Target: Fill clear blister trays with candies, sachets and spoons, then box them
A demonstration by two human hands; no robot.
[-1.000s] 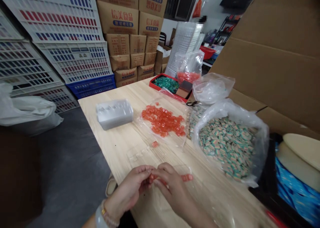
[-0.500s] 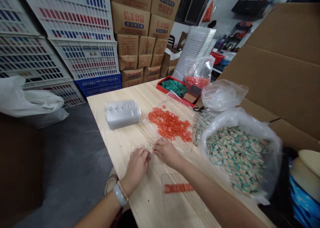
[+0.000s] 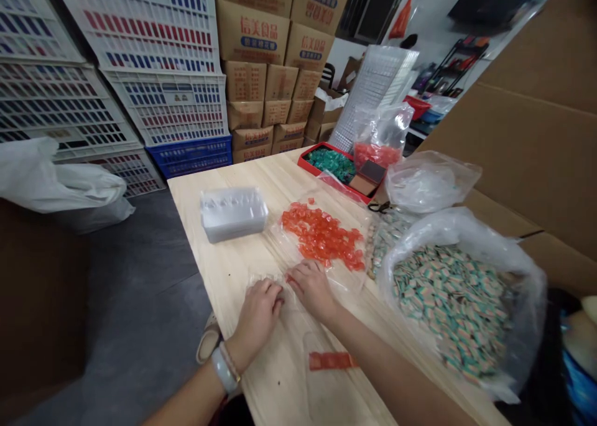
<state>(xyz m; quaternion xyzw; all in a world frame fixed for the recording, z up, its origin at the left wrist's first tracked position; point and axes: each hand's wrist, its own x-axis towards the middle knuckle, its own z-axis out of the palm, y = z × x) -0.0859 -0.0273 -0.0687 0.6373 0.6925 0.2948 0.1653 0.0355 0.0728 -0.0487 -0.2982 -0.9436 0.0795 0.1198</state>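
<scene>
Starting at the left, stacked crates (image 3: 172, 106) show rigid white plastic latticework, with a softly wrinkled white sack (image 3: 88, 186) in front. On the pale, faintly grained wooden table (image 3: 191, 199) sits a block of nested clear trays (image 3: 233, 217), their smooth edges packed closely. The left hand (image 3: 259, 308) lies at a thin clear tray (image 3: 254, 278) on the table's near part, its fingers curled and held narrow; whether they grip anything cannot be told. That tray looks light, springy and slippery, likely to slide or crease under a hard squeeze, so its rim or corners would be the best hold. The right hand (image 3: 312, 289) is beside it, fingertips close together with a trace of red there; whether a piece is pinched is unclear. Beyond the hands spreads a heap of glossy, translucent red pieces (image 3: 321, 236), small and blocky. They look light and fairly soft, perhaps slightly tacky, and would suit a gentle pinch by the sides. Nearer, more form a straight red row (image 3: 330, 361) on clear plastic, partly hidden by the right forearm. Farther right, a crinkled, limp plastic bag (image 3: 532, 301) bulges around flat, matte-looking striped pieces (image 3: 452, 308) in green and tan.
</scene>
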